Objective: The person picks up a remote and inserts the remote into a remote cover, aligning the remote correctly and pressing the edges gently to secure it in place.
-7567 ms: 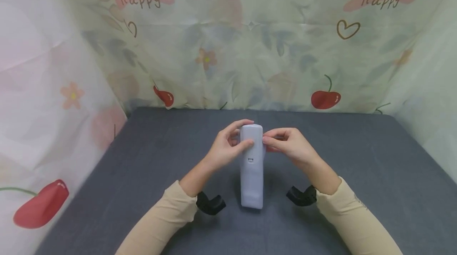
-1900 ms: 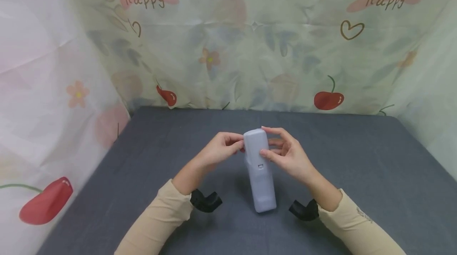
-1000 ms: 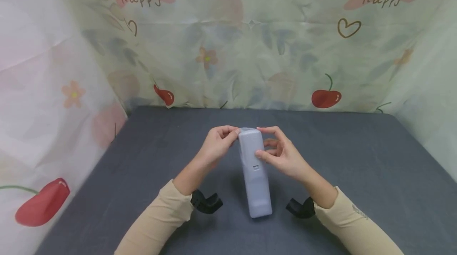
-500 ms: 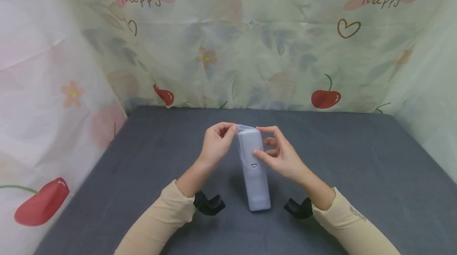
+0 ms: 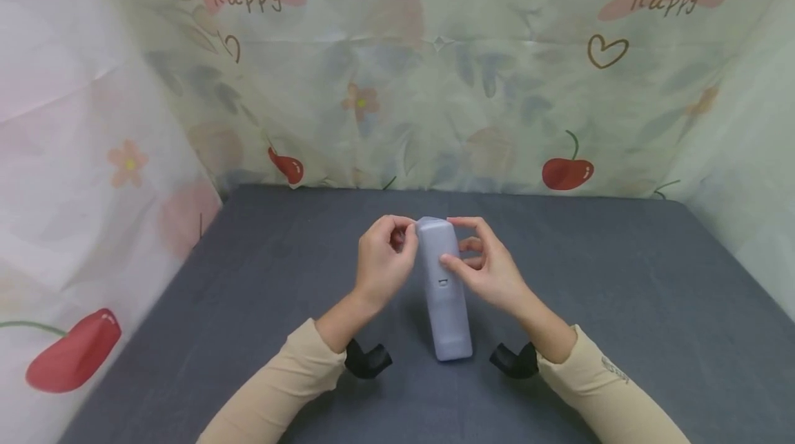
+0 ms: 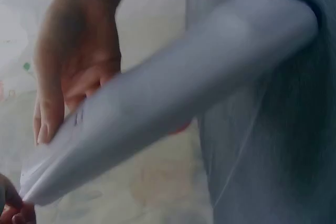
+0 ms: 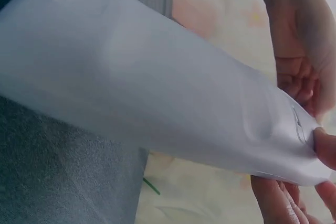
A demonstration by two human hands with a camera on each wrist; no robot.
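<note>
A pale grey-white remote control [image 5: 448, 323] stands tilted over the table, its back with a small latch mark towards me. A thin translucent cover [image 5: 428, 220] shows at its top end. My left hand [image 5: 385, 261] pinches the cover's corner at the top left; in the left wrist view the cover [image 6: 32, 184] is drawn into folds near those fingertips. My right hand [image 5: 493, 271] grips the remote's upper right side, thumb on the back, index finger at the top edge. In the right wrist view its thumb [image 7: 326, 148] lies beside the latch mark. The remote's front is hidden.
A dark grey cloth covers the table [image 5: 248, 306]. Printed curtains [image 5: 397, 85] hang behind it and at both sides. Black wrist mounts [image 5: 366, 361] jut inward from both sleeves, either side of the remote's lower end.
Earlier my left hand held the remote while my right pinched its side; the hands have swapped roles. The left hand moved up to the top corner and lifted the cover, which now sits closer.
</note>
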